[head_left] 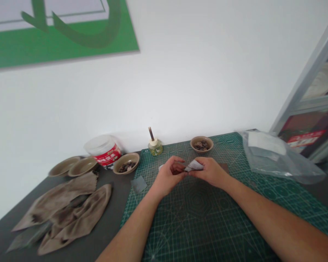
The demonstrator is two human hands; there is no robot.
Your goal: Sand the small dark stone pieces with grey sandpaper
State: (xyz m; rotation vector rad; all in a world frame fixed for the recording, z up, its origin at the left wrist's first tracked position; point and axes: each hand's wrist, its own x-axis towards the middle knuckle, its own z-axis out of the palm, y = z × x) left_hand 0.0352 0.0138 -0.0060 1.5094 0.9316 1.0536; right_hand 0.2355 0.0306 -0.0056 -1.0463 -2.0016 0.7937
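Note:
My right hand (210, 171) pinches a small greyish-white folded piece (194, 166), paper or cloth, above the green cutting mat (169, 222). Opposite it, my left hand (169, 174) has its fingers curled, with thumb and fingertips meeting at the tip of that piece. Something small and dark seems to sit between the fingertips, too small to name. Behind my hands stands a brown bowl (201, 150) of dark lumpy bits. A flat brown piece (224, 167) shows partly behind my right hand, and a grey square sheet (139, 184) lies left of my left hand.
A glass jar with sticks (155, 147) stands near the wall. To the left are a second bowl with dark pieces (126, 163), a red-labelled plastic tub (104, 151), two shallow bowls (64, 166) and stained brown cloths (79, 214). A clear plastic bag (278, 156) lies at the right.

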